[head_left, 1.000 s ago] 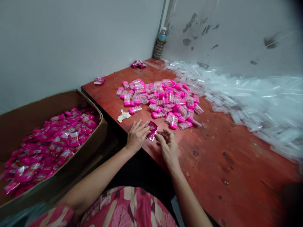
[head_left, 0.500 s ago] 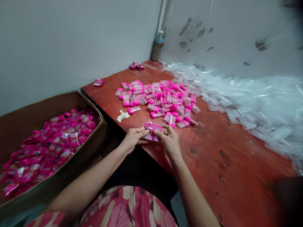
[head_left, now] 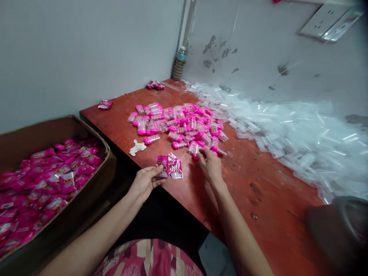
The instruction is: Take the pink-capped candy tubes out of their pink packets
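Note:
My left hand (head_left: 147, 181) pinches a pink printed plastic wrapper (head_left: 162, 163) between thumb and fingers, at the near edge of the red table. A shiny, partly clear section (head_left: 175, 167) adjoins it on the right; whether it is a second wrapper I cannot tell. My right hand (head_left: 211, 165) is at the front of a heap of small clear bottles (head_left: 184, 122) with pink caps and round pink contents. Its fingertips close on one pink-capped bottle (head_left: 194, 148), partly hidden by the fingers.
An open cardboard box (head_left: 94, 128) of filled pink packets (head_left: 63, 180) stands at the left. Clear plastic pieces (head_left: 287, 134) lie heaped along the right wall. A crumpled white scrap (head_left: 137, 147), a bottle in a woven holder (head_left: 178, 69) and a dark rounded object (head_left: 336, 226) are on the table (head_left: 247, 184).
My right hand has let go of the wrapper and moved to the bottle heap. The wrapper stays in my left hand, now more upright. The view has turned right.

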Motion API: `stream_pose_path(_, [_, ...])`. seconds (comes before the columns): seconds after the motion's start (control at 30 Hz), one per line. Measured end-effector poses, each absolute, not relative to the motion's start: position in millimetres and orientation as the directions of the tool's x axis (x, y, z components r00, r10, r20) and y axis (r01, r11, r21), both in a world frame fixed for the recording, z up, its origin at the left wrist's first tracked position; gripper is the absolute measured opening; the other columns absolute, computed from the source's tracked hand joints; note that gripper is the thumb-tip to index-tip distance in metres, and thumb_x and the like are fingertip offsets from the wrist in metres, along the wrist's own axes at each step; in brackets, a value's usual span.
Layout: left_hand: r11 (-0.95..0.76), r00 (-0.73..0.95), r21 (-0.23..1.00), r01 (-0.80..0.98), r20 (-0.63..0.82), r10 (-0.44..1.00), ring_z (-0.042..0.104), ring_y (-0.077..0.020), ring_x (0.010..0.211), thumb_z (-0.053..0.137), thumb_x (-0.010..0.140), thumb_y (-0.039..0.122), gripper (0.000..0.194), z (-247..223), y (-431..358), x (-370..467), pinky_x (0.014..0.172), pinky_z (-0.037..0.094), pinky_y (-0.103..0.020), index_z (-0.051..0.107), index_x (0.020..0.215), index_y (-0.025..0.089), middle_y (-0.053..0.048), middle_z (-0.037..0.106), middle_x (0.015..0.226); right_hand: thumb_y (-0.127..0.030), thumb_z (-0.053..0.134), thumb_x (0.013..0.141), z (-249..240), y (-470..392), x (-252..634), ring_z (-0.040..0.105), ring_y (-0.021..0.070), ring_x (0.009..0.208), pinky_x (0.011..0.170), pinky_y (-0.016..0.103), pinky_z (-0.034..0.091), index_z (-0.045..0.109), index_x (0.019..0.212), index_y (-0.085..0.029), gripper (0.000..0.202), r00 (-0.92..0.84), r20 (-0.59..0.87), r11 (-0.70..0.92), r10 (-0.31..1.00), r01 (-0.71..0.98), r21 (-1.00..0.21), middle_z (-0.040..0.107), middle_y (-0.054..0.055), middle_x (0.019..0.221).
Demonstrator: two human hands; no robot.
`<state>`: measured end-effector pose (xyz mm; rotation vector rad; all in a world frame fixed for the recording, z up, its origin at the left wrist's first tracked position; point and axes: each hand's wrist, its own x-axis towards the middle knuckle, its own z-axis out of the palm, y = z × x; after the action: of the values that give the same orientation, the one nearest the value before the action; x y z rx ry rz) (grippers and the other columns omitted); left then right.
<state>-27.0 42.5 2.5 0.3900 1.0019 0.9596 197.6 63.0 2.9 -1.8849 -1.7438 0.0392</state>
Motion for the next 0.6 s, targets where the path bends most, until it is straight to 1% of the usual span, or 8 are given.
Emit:
stream_pose_path(0.07, [0.554, 0.191, 0.632, -0.541, -0.55, 0.813, 0.06, -0.0115, 0.049, 0.064, 0.069, 0.015, 0.009, 2, 42, -25, 0.047, 0.053, -0.02, 0.061, 0.064, 0.008, -0.006, 0.064, 0.059, -0.016, 0.04, 0.081, 9, 74, 213, 0.054, 0.0233, 0.089, 0.071, 0.033, 0.041, 0.057, 0.104, -0.019, 0.029, 0.033, 0.339, 0.053, 0.94, 0.969, -0.243, 0.061, 0.01, 0.101])
stream_pose_path(0.2, [0.555, 0.189, 0.541, -0.632, -0.587, 0.787, 0.062, -0.0126, 0.051, 0.063, 0.071, 0.017, 0.008, 4, 45, -20, 0.049, 0.054, -0.022, 0.06, 0.07, 0.01, -0.005, 0.064, 0.061, -0.005, 0.04, 0.077, 17, 94, 229, 0.034, 0.0273, 0.118, 0.085, 0.039, 0.033, 0.05, 0.116, -0.021, 0.043, -0.373, 0.157, 0.357, 0.914, 0.926, 0.119, 0.041, 0.009, 0.132])
stream_pose_path(0.27, [0.546, 0.188, 0.497, -0.674, -0.599, 0.778, 0.063, -0.0139, 0.055, 0.063, 0.071, 0.017, 0.007, 5, 47, -18, 0.053, 0.055, -0.025, 0.06, 0.074, 0.011, -0.005, 0.065, 0.064, -0.007, 0.039, 0.079, 18, 97, 233, 0.03, 0.0278, 0.121, 0.087, 0.042, 0.03, 0.051, 0.114, -0.02, 0.039, -0.429, 0.102, 0.407, 0.897, 0.895, 0.185, 0.04, 0.009, 0.133])
stream_pose_path(0.33, [0.535, 0.182, 0.463, -0.707, -0.612, 0.77, 0.064, -0.0154, 0.06, 0.063, 0.071, 0.017, 0.009, 6, 48, -15, 0.057, 0.055, -0.026, 0.06, 0.077, 0.011, -0.006, 0.065, 0.067, -0.01, 0.038, 0.081, 18, 94, 235, 0.031, 0.0275, 0.12, 0.087, 0.042, 0.03, 0.053, 0.109, -0.018, 0.033, -0.433, 0.108, 0.411, 0.895, 0.894, 0.181, 0.046, 0.01, 0.128])
stream_pose_path(0.4, [0.524, 0.169, 0.439, -0.73, -0.627, 0.761, 0.065, -0.0166, 0.064, 0.064, 0.071, 0.019, 0.011, 7, 49, -11, 0.06, 0.055, -0.027, 0.06, 0.078, 0.011, -0.007, 0.066, 0.068, -0.016, 0.041, 0.082, 16, 84, 234, 0.039, 0.0281, 0.114, 0.084, 0.04, 0.032, 0.056, 0.101, -0.016, 0.025, -0.387, 0.151, 0.375, 0.91, 0.921, 0.102, 0.054, 0.013, 0.117])
stream_pose_path(0.47, [0.507, 0.152, 0.42, -0.752, -0.639, 0.754, 0.065, -0.0169, 0.066, 0.065, 0.07, 0.02, 0.013, 6, 49, -7, 0.063, 0.054, -0.028, 0.059, 0.078, 0.011, -0.007, 0.066, 0.07, -0.025, 0.045, 0.081, 15, 67, 227, 0.051, 0.0283, 0.096, 0.074, 0.038, 0.037, 0.057, 0.092, -0.016, 0.019, -0.232, 0.196, 0.251, 0.953, 0.965, -0.078, 0.062, 0.013, 0.097])
stream_pose_path(0.53, [0.486, 0.142, 0.401, -0.776, -0.64, 0.755, 0.065, -0.0166, 0.067, 0.065, 0.069, 0.02, 0.013, 6, 49, -3, 0.065, 0.054, -0.028, 0.059, 0.078, 0.012, -0.006, 0.065, 0.07, -0.036, 0.049, 0.078, 15, 45, 213, 0.057, 0.0249, 0.072, 0.061, 0.034, 0.04, 0.056, 0.087, -0.017, 0.022, -0.012, 0.174, 0.077, 0.985, 0.924, -0.374, 0.063, 0.008, 0.075])
stream_pose_path(0.6, [0.471, 0.144, 0.386, -0.793, -0.632, 0.762, 0.064, -0.0159, 0.068, 0.066, 0.069, 0.02, 0.013, 6, 48, 1, 0.067, 0.053, -0.028, 0.059, 0.077, 0.012, -0.005, 0.065, 0.07, -0.042, 0.05, 0.077, 15, 20, 192, 0.056, 0.0203, 0.058, 0.052, 0.03, 0.04, 0.055, 0.088, -0.019, 0.025, 0.092, 0.057, -0.025, 0.994, 0.709, -0.705, 0.061, 0.002, 0.064])
